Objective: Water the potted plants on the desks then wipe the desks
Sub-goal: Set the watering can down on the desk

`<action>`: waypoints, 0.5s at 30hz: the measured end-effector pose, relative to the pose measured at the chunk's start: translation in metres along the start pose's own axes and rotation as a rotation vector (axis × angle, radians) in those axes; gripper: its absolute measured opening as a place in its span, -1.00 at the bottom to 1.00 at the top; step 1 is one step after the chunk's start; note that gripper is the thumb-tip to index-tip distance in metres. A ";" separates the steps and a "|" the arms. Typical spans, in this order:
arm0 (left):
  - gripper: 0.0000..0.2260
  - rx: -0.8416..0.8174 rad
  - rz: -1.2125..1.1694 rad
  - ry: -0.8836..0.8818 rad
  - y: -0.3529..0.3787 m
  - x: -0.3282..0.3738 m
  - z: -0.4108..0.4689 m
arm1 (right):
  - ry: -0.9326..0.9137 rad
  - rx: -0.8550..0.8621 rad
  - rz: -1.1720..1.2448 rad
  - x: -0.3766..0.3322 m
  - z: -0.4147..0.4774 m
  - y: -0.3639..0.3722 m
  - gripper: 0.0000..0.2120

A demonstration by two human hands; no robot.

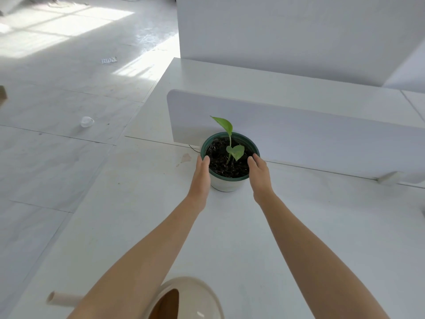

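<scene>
Currently we hold pot [226, 184] at 12 o'clock on desk [241, 238]. Left hand [201, 174] grips rim at pot's 9, right hand [258, 172] at its 3; thumbs over rim, fingers on outer wall. Divider panel [310, 134] just behind pot; contact unclear. Desk edge runs along our 9–10; open top toward 3–5. Watering can [197, 293] at 6.

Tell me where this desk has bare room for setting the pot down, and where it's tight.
Bare desk lies right of the pot, between the right hand and the divider, and left of the left hand out to the desk edge, past a stain. Tight: the pot sits close to the divider, and the watering can takes the near edge.
</scene>
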State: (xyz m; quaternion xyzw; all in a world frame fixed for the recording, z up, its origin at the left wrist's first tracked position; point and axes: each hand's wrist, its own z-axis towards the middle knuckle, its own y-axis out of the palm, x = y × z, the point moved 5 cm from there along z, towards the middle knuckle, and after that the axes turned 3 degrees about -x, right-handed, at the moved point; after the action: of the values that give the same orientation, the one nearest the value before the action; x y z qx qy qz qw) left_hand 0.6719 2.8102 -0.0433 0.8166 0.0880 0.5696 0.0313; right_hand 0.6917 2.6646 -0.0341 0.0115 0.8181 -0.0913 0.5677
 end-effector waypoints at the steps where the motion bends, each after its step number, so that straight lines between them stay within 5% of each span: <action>1: -0.54 -0.001 0.009 -0.008 -0.002 -0.001 -0.002 | -0.008 -0.013 0.003 -0.001 -0.001 -0.002 -0.54; 8: -0.68 0.111 -0.105 -0.028 -0.044 0.011 -0.065 | -0.060 0.027 0.058 0.005 -0.050 -0.021 -0.60; 15: -0.78 0.410 -0.239 0.135 -0.132 -0.002 -0.191 | -0.150 -0.036 -0.092 0.027 -0.143 -0.027 -0.65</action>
State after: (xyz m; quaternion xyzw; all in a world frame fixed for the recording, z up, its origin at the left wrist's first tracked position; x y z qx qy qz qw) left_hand 0.4782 2.9298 0.0016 0.7498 0.2995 0.5853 -0.0738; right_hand 0.5458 2.6589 -0.0074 -0.0433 0.7744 -0.1034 0.6227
